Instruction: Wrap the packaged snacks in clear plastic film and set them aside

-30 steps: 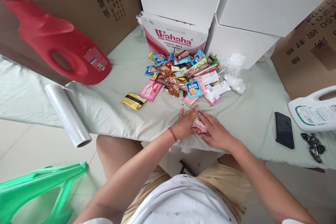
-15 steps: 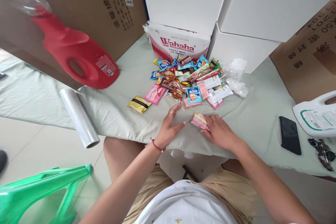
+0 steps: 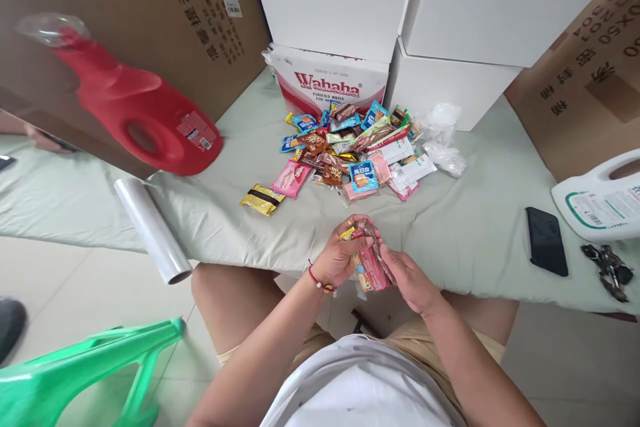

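While the left hand (image 3: pixel 337 263), with a red cord bracelet (image 3: pixel 320 278) at its wrist, is clasped around a small bundle of red, pink, yellow and brown plastic-wrapped snacks (image 3: pixel 370 270), the right hand (image 3: pixel 411 280) meets it from the other side. The left thumb presses across the top of the bundle, and the right hand touches its right edge; whether those right fingers grip it underneath cannot be told. Both hands are close together, with only the bundle between them, at the near edge of a pale green cloth (image 3: pixel 465 227).

Just beyond the hands spreads a loose pile of small, shiny, many-coloured snack packets (image 3: pixel 333 170), with a square blue foil packet (image 3: pixel 363 176) on its near side. Beyond and to the left of the left hand, a flat yellow packet with a black band (image 3: pixel 262 199) lies near a pink plastic packet (image 3: pixel 291 178). Behind the pile, farther from the hands, stands a white and red cardboard carton printed "Wahaha" (image 3: pixel 330 83). Crumpled clear plastic bags (image 3: pixel 445 157) lie beyond the right hand.

Well to the left of the left hand are a clear roll of plastic film (image 3: pixel 150 230) and, farther off, a red plastic jug with a moulded handle (image 3: pixel 173 140). Well to the right of the right hand, a black rectangular phone (image 3: pixel 547 240) lies near a bunch of dark metal keys (image 3: pixel 607 271).
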`<state>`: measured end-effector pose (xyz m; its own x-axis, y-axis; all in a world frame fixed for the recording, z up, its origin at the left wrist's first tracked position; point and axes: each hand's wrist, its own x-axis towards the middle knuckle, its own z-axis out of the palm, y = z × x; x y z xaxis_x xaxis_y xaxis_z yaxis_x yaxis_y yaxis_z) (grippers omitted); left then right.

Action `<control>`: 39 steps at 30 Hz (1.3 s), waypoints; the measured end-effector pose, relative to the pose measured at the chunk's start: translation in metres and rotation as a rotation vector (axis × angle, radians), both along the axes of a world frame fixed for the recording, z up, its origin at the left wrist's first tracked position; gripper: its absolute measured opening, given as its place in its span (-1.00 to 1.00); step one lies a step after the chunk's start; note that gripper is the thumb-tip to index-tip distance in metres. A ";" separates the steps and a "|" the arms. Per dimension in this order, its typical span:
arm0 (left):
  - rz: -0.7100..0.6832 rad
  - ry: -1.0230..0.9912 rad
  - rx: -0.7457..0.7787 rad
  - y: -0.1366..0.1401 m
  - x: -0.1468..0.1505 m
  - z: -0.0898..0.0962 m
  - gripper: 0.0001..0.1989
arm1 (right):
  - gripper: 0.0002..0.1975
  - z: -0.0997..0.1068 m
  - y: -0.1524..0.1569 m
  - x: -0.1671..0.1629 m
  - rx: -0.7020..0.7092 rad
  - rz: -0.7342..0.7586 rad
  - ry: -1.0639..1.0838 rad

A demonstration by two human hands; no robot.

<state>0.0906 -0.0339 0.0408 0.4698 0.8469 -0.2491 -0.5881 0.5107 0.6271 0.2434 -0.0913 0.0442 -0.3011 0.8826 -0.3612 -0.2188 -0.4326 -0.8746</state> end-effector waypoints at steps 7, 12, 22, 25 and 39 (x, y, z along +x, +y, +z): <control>0.034 0.089 0.031 0.002 0.007 -0.004 -0.54 | -0.51 -0.014 -0.009 0.001 0.052 0.030 -0.202; -0.004 -0.076 0.061 -0.004 -0.007 -0.009 -0.29 | -0.50 -0.015 -0.015 -0.002 -0.032 0.037 0.006; 0.059 -0.020 -0.164 0.001 0.041 -0.022 -0.54 | -0.47 -0.030 -0.032 0.004 -0.153 -0.201 0.019; 0.015 -0.064 -0.174 -0.003 0.054 -0.023 -0.54 | -0.50 -0.028 -0.046 0.013 -0.133 -0.281 0.048; 0.159 0.956 0.650 0.003 -0.053 -0.022 -0.83 | -0.53 0.000 -0.040 0.209 -0.243 -0.830 -0.585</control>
